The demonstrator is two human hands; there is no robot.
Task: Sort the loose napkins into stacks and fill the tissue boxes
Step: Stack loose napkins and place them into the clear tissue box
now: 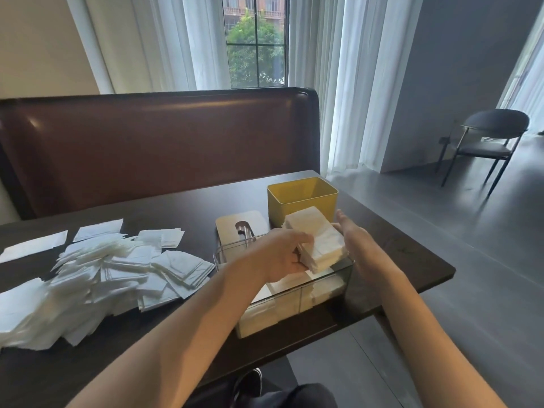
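A stack of napkins (316,241) is held above the clear tissue box (294,293), gripped by the left hand (282,257); the right hand (351,234) is laid flat against its side, fingers straight. Loose napkins (97,275) are spread across the dark desk (397,245), left of the box. A yellow box (301,198) stands just behind.

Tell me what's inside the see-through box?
The clear box holds white napkins along its bottom. The arm and the held stack cover the middle, so how full it is can't be seen.

Brown booth seat (159,148), curtained window (255,42), grey chair (488,139).
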